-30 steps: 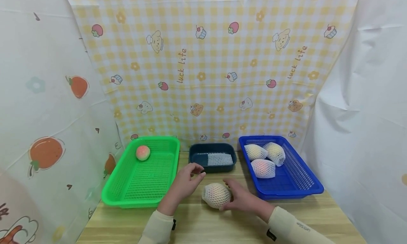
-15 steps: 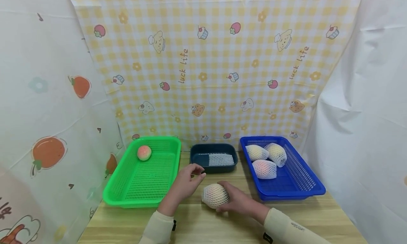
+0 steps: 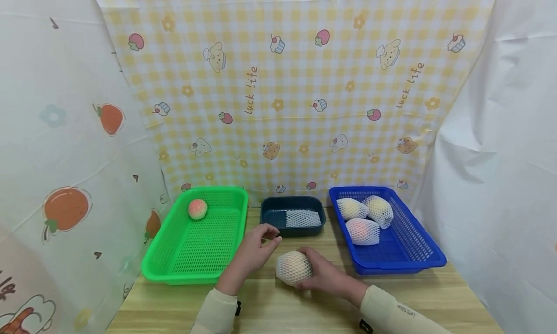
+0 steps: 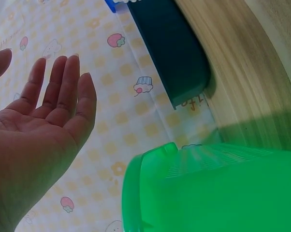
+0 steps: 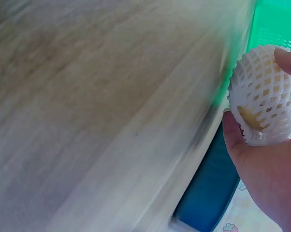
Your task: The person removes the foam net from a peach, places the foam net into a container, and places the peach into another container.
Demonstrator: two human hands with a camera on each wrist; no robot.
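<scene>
My right hand grips a peach in a white foam net, its thumb and fingers spread round the right side. In the right wrist view, yellow shows through the mesh of the foam-netted peach, between thumb and fingers of the right hand. My left hand hovers to the left of the peach, holding nothing. Its fingers are loosely bent and apart in the left wrist view, where the palm of the left hand shows beside the green basket.
A bare pink peach lies in the green basket on the left. At the back, a dark teal tray contains flat foam nets. The blue basket on the right bears several netted fruits. All stand on the wooden table.
My right hand has closed further round the netted peach, and the peach has turned and shifted slightly left. The left hand keeps its place.
</scene>
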